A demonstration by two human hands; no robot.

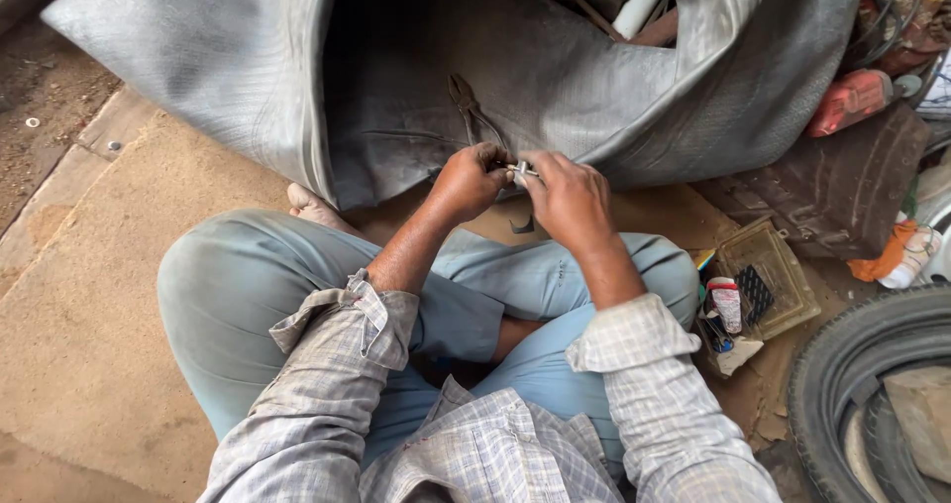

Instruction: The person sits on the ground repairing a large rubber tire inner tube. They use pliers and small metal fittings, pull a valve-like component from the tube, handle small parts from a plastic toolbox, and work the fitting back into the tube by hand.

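- A person sits cross-legged on a tan mat (119,364) on the floor, seen from above, in light blue trousers and a checked shirt with rolled sleeves.
- A large, slack grey rubber inner tube (555,77) lies folded along the far edge of the mat, touching the person's knees.
- Both hands meet just in front of the tube. The left hand (471,181) is closed, pinching one side of a small silvery metal piece (521,172); what the piece is cannot be told.
- The right hand (568,201) is closed too, gripping the same piece from the other side.
- The rubber looks soft, floppy and fairly heavy, likely easiest to hold by a fold or edge. The metal piece looks stiff, light and easy to drop, so a fingertip pinch suits it.
- A pair of dark pliers (468,107) rests on the tube beyond the hands.
- At the mat's right edge sit a yellowish plastic tray (778,285) and a black rubber tyre (862,374).
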